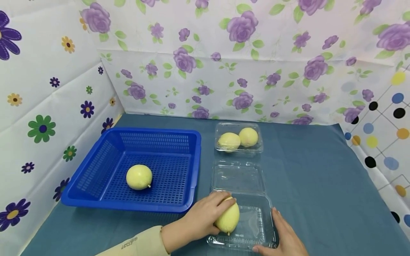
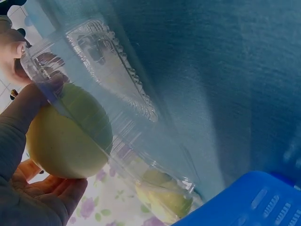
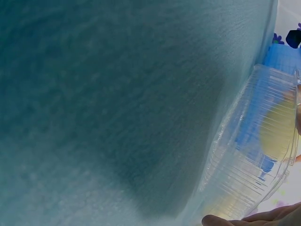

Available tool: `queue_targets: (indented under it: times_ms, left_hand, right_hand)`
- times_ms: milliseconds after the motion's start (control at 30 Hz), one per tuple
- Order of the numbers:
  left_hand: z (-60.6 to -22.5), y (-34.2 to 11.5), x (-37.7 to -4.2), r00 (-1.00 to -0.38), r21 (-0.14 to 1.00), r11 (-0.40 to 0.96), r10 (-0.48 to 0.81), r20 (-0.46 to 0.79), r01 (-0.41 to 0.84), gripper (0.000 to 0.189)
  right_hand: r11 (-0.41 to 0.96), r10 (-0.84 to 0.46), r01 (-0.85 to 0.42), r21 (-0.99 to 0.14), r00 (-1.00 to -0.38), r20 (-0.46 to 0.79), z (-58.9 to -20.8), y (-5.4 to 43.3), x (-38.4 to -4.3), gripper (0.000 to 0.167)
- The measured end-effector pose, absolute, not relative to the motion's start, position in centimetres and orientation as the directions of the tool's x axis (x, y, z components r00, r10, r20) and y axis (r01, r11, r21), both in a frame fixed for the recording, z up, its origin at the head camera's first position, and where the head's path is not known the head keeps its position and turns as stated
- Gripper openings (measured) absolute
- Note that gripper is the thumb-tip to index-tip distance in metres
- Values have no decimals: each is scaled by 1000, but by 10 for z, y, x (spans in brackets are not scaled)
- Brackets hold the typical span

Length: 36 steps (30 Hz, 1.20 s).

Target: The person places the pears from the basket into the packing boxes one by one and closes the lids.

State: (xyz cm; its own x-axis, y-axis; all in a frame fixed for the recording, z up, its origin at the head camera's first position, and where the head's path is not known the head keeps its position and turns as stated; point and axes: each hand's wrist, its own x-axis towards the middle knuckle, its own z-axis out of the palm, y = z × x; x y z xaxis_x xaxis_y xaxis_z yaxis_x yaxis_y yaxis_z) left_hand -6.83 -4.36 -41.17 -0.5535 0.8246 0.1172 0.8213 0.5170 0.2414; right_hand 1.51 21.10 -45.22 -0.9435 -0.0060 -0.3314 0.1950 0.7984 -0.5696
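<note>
My left hand (image 1: pixel 209 215) grips a small pale-yellow melon (image 1: pixel 229 217), fingers over its top and thumb low on its near side. The melon is at the left part of a clear plastic clamshell container (image 1: pixel 253 224), whose lid lies folded back. In the left wrist view, part of the melon (image 2: pixel 70 141) shows through the container wall; whether it touches the bottom I cannot tell. Spread at the near right corner, my right hand (image 1: pixel 283 236) touches the container with its index finger along the right wall and thumb at the front edge.
A blue plastic basket (image 1: pixel 128 204) on the left holds one melon (image 1: pixel 139 177). Behind the open container stands another clear container (image 1: pixel 238 126) with two melons (image 1: pixel 248 137) inside. Blue-grey cloth covers the table (image 1: pixel 314 170), with flowered sheets hanging behind and beside it.
</note>
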Motion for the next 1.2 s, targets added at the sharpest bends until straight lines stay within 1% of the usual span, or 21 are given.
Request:
queue_targets:
  times_ms: [200, 433, 767, 1033, 1200]
  left_hand:
    - [-415, -41, -70, -555, 240, 520, 825, 110, 820, 88]
    - [-420, -39, -72, -579, 298, 539, 813, 59, 787, 83]
    - [-427, -38, -75, -590, 354, 540, 806, 43, 764, 86]
    - [-425, -38, -74, -598, 381, 554, 802, -3, 740, 88]
    - [-424, -39, -73, -606, 395, 565, 795, -26, 724, 89]
  right_hand:
    - [808, -13, 177, -562, -948, -317, -452, 211, 16, 120]
    - [799, 12, 217, -562, -939, -345, -452, 210, 16, 121]
    - [799, 31, 250, -547, -926, -378, -454, 211, 15, 123]
    - [787, 8, 228, -573, -933, -360, -452, 210, 15, 119]
    - [789, 26, 238, -566, -934, -357, -452, 208, 17, 119]
